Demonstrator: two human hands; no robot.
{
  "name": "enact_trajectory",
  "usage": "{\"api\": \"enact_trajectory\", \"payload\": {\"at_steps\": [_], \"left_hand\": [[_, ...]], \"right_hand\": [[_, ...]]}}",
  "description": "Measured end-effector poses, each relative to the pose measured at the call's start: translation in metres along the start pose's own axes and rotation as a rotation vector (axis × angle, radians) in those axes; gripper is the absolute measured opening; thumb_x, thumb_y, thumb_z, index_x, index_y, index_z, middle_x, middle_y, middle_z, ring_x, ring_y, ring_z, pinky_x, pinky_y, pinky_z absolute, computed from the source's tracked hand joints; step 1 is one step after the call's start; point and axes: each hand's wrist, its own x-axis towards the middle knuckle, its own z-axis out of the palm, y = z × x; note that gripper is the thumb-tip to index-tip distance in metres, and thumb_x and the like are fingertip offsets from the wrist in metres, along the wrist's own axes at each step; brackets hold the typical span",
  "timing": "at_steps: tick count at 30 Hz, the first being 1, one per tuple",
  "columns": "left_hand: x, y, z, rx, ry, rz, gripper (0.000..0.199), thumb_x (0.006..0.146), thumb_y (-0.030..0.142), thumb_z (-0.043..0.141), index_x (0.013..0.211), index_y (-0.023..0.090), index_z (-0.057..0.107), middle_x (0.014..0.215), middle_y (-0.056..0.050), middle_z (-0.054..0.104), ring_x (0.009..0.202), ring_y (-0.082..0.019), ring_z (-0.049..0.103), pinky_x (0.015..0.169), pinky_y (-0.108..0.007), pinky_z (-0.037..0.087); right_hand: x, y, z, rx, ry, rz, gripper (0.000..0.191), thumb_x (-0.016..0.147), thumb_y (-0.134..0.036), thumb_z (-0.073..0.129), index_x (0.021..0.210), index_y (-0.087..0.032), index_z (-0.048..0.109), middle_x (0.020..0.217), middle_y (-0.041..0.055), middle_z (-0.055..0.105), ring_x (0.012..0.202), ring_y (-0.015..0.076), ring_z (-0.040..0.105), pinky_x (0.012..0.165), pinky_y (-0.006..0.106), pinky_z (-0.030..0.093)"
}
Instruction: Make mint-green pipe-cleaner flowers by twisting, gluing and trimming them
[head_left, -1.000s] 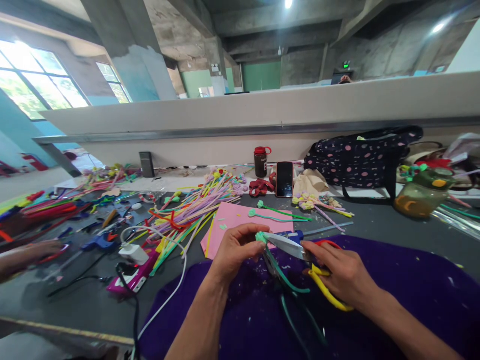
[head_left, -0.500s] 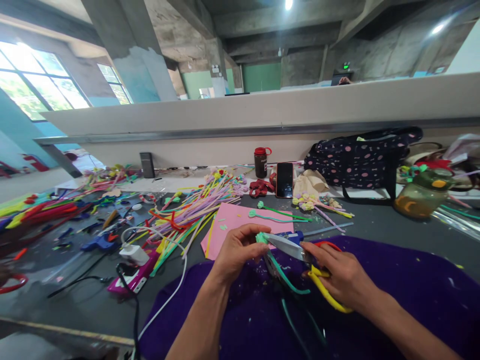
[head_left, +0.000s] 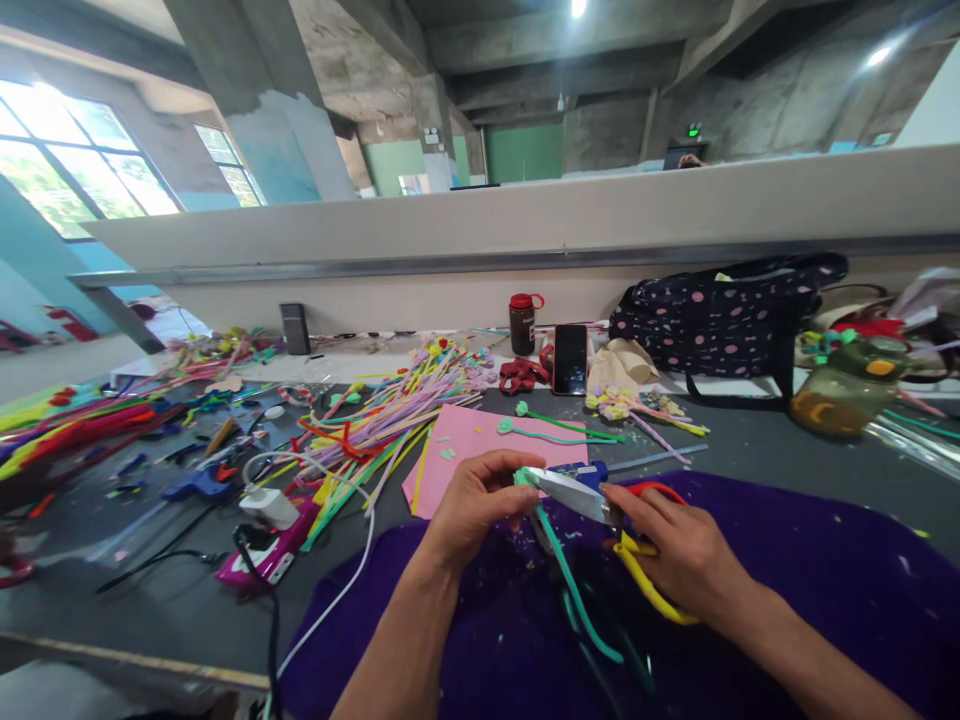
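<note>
My left hand (head_left: 476, 500) pinches the mint-green head of a pipe-cleaner flower (head_left: 525, 484), and its green stem curves down over the purple cloth (head_left: 720, 570). In my right hand (head_left: 686, 550) is a pair of scissors (head_left: 570, 490) with red and yellow handles. The scissor blades point left, with one blade lying at the flower head close to my left fingertips. How far apart the blades are is hard to tell. Just behind the hands lie a blue tool (head_left: 592, 473) and a pink sheet (head_left: 450, 440) with two green flower stems on it.
A heap of coloured pipe cleaners (head_left: 405, 400) lies left of the pink sheet. Nearer are a magenta power strip (head_left: 277, 550), cables and a blue glue gun (head_left: 199, 485). Behind stand a phone (head_left: 570, 360), a brown bottle (head_left: 522, 328), a patterned bag (head_left: 697, 320) and a green jug (head_left: 847, 390).
The flower's green stem has swung down, from pointing right to hanging lower toward me. Both hands stay in nearly the same place, with the scissors shifted only slightly.
</note>
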Motion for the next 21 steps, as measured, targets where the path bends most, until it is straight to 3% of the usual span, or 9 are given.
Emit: {"api": "enact_trajectory", "payload": {"at_steps": [6, 10, 16, 21], "left_hand": [[0.001, -0.001, -0.002, -0.018, -0.021, 0.018, 0.029, 0.058, 0.019, 0.071, 0.086, 0.013, 0.067, 0.054, 0.001, 0.057, 0.042, -0.006, 0.046, 0.040, -0.018, 0.037], [0.001, 0.000, -0.002, -0.019, -0.028, 0.049, 0.029, 0.059, 0.017, 0.070, 0.087, 0.015, 0.067, 0.075, -0.004, 0.065, 0.044, -0.005, 0.047, 0.041, -0.018, 0.037], [0.000, 0.002, -0.001, -0.024, -0.035, 0.127, 0.029, 0.061, 0.017, 0.069, 0.089, 0.016, 0.067, 0.093, -0.006, 0.063, 0.044, -0.003, 0.045, 0.042, -0.019, 0.038], [0.000, 0.003, -0.001, -0.040, -0.022, 0.109, 0.037, 0.061, 0.017, 0.069, 0.098, 0.016, 0.065, 0.089, -0.005, 0.061, 0.047, -0.004, 0.047, 0.043, -0.018, 0.040]], "right_hand": [[-0.003, 0.001, 0.002, 0.044, -0.020, 0.010, 0.046, 0.081, -0.023, 0.050, 0.126, -0.020, 0.042, 0.092, 0.0081, 0.064, 0.070, 0.0165, 0.062, 0.058, 0.026, 0.050], [0.001, -0.001, -0.003, 0.209, -0.005, 0.101, 0.042, 0.081, -0.027, 0.052, 0.122, -0.019, 0.045, 0.094, 0.0073, 0.065, 0.071, 0.0148, 0.063, 0.061, 0.023, 0.050], [0.011, -0.010, -0.012, 0.405, -0.099, 0.341, 0.040, 0.077, -0.032, 0.055, 0.115, -0.019, 0.050, 0.066, -0.0023, 0.062, 0.052, 0.0115, 0.056, 0.049, 0.019, 0.046], [0.008, -0.011, -0.010, 0.427, -0.131, 0.272, 0.048, 0.075, -0.031, 0.059, 0.120, -0.022, 0.045, 0.090, 0.0021, 0.063, 0.068, 0.0129, 0.059, 0.061, 0.022, 0.048]]}}
